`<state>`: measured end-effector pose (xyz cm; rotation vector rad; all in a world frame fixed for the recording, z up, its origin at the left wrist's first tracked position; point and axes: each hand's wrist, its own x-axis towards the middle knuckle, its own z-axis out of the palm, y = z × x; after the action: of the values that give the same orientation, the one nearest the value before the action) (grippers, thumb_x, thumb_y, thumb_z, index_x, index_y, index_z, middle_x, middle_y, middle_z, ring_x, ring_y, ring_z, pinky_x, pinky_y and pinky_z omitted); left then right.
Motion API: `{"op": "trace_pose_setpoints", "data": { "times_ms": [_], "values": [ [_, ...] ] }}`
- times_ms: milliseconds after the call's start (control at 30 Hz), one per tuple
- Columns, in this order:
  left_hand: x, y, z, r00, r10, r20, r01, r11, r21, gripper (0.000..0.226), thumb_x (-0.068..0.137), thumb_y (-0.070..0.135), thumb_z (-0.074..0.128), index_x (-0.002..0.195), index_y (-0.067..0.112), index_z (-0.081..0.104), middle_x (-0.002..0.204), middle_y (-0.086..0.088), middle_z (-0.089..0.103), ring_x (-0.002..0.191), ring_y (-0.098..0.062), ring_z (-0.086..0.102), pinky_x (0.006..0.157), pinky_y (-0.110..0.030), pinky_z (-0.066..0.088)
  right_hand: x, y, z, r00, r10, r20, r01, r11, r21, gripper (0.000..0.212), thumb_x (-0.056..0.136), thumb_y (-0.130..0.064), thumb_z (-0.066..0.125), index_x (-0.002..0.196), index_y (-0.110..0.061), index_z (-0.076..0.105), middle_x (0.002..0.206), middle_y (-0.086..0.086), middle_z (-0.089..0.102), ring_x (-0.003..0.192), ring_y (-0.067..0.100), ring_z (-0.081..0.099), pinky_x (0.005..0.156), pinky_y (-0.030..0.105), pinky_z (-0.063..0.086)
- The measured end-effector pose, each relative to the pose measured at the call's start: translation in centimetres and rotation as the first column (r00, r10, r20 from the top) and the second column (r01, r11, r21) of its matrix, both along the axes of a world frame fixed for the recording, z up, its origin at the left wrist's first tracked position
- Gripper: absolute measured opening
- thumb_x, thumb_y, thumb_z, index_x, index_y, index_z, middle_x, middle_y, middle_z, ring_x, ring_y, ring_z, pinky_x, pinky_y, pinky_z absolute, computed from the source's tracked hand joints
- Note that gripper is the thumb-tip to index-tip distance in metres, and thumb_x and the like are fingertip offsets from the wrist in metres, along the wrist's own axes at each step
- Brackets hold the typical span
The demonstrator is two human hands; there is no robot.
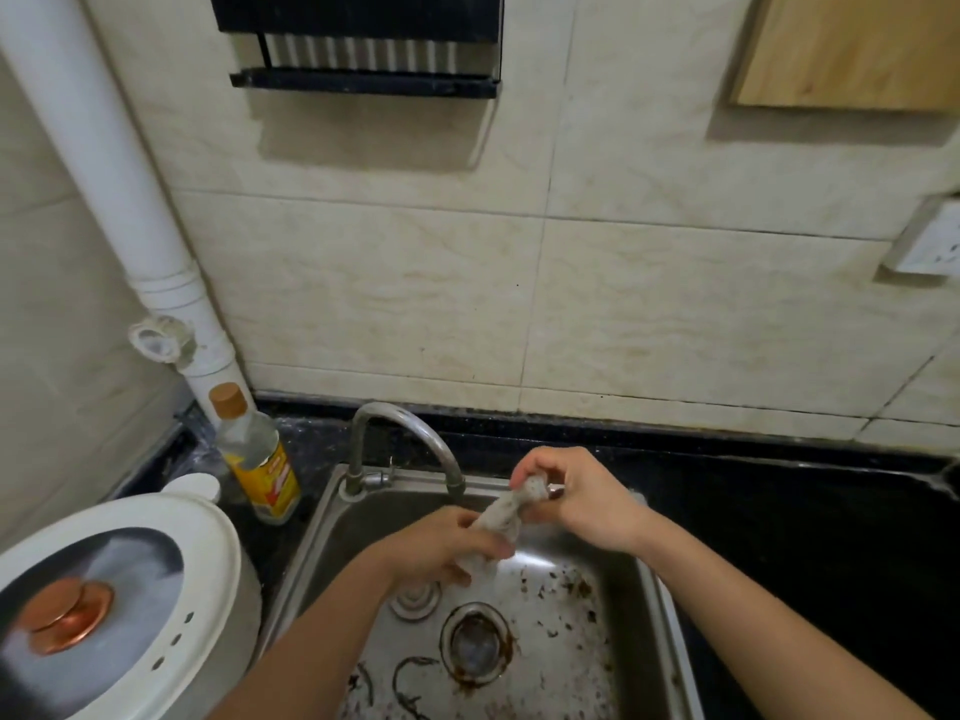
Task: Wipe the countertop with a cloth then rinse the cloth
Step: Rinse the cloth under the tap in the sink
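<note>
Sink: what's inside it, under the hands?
Rusty round drain, dark crumbs, small metal plug. The left hand and right hand, gripping the grey cloth, hide part of the bottom.

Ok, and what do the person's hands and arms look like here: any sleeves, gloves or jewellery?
Two bare hands, no gloves. No ring shows on the left hand or the right hand. The left forearm and right forearm are uncovered down to the frame's bottom edge: no sleeve, watch or bracelet in view.

Pale speckled cloth (503, 517), twisted into a rope; above the sink (571, 641).
</note>
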<state>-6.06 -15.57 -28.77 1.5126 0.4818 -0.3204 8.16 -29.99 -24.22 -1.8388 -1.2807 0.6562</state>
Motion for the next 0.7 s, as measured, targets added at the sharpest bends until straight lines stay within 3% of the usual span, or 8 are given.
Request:
{"op": "trace_pose_setpoints", "data": {
  "times_ms": [200,300,367,433,500,600,633,700],
  "values": [
    [1.1,-0.1,1.1,0.998,-0.046,0.030,0.042,0.992,0.119,0.019,0.086,0.034,0.063,0.105,0.032,0.063,0.109,0.007,0.065,0.106,-0.011,0.059,0.093,-0.032,0.049,0.4,-0.3,1.0,0.968,0.057,0.244,-0.043,0.997,-0.064,0.014,0.090,-0.013,0.060,0.100,-0.023,0.059,0.091,-0.005,0.063,0.081,0.010,0.058,0.071,0.032,0.050],
    [1.2,-0.5,2.2,0.990,-0.110,0.093,0.103,0.991,0.081,0.010,0.093,0.024,0.056,0.100,0.018,0.061,0.092,-0.004,0.064,0.087,-0.017,0.065,0.091,-0.043,0.053,0.2,-0.4,1.0,0.946,0.084,0.314,-0.051,0.993,-0.111,0.012,0.096,-0.019,0.049,0.107,-0.023,0.053,0.082,-0.006,0.060,0.066,0.004,0.054,0.057,0.021,0.042],
    [1.4,-0.7,2.6,0.973,-0.191,0.128,0.160,0.963,0.218,0.009,0.095,0.028,0.052,0.095,0.021,0.059,0.088,-0.002,0.058,0.081,-0.017,0.060,0.080,-0.038,0.057,0.2,-0.2,0.8,0.954,0.009,0.298,0.032,0.991,-0.133,0.012,0.097,-0.020,0.044,0.105,-0.022,0.053,0.077,-0.006,0.058,0.061,0.003,0.051,0.055,0.019,0.039],
    [1.7,-0.8,2.6,0.943,-0.315,0.112,0.216,0.830,0.514,0.015,0.097,0.033,0.046,0.105,0.025,0.056,0.099,0.004,0.061,0.091,-0.015,0.060,0.075,-0.031,0.055,0.3,0.2,0.3,0.971,-0.132,0.197,0.166,0.972,-0.167,0.016,0.097,-0.020,0.042,0.098,-0.018,0.058,0.078,-0.006,0.060,0.066,0.004,0.053,0.059,0.017,0.041],
    [2.3,-0.7,2.0,0.911,-0.411,0.038,0.229,0.581,0.781,0.020,0.098,0.030,0.044,0.112,0.019,0.051,0.104,0.000,0.062,0.091,-0.019,0.061,0.077,-0.036,0.052,0.3,0.6,-0.3,0.956,-0.293,-0.009,0.284,0.933,-0.222,0.023,0.095,-0.017,0.043,0.091,-0.009,0.063,0.074,-0.002,0.061,0.061,0.009,0.053,0.056,0.020,0.040],
    [2.9,-1.0,1.7,0.909,-0.410,-0.070,0.153,0.172,0.973,0.014,0.097,0.018,0.046,0.110,0.012,0.046,0.103,-0.008,0.062,0.086,-0.026,0.061,0.069,-0.036,0.048,-0.3,1.2,-0.8,0.743,-0.489,-0.457,0.382,0.871,-0.311,0.025,0.095,-0.011,0.040,0.087,-0.001,0.062,0.059,0.010,0.050,0.042,0.014,0.037,0.040,0.024,0.027],
    [3.0,-0.9,1.4,0.916,-0.394,-0.071,0.122,0.105,0.987,0.014,0.096,0.017,0.046,0.109,0.012,0.045,0.103,-0.009,0.062,0.087,-0.026,0.062,0.068,-0.036,0.048,-0.6,1.4,-0.8,0.651,-0.520,-0.554,0.393,0.854,-0.340,0.024,0.095,-0.009,0.039,0.089,-0.001,0.061,0.056,0.009,0.049,0.039,0.013,0.035,0.037,0.023,0.026],
    [3.0,-0.3,1.2,0.929,-0.368,-0.039,0.105,0.161,0.981,0.014,0.096,0.024,0.044,0.105,0.014,0.048,0.101,-0.006,0.062,0.084,-0.024,0.061,0.069,-0.036,0.047,-1.0,1.4,-0.6,0.590,-0.509,-0.627,0.366,0.860,-0.354,0.022,0.095,-0.007,0.040,0.101,-0.004,0.061,0.059,0.007,0.056,0.041,0.013,0.045,0.037,0.021,0.035]
  ]
}}
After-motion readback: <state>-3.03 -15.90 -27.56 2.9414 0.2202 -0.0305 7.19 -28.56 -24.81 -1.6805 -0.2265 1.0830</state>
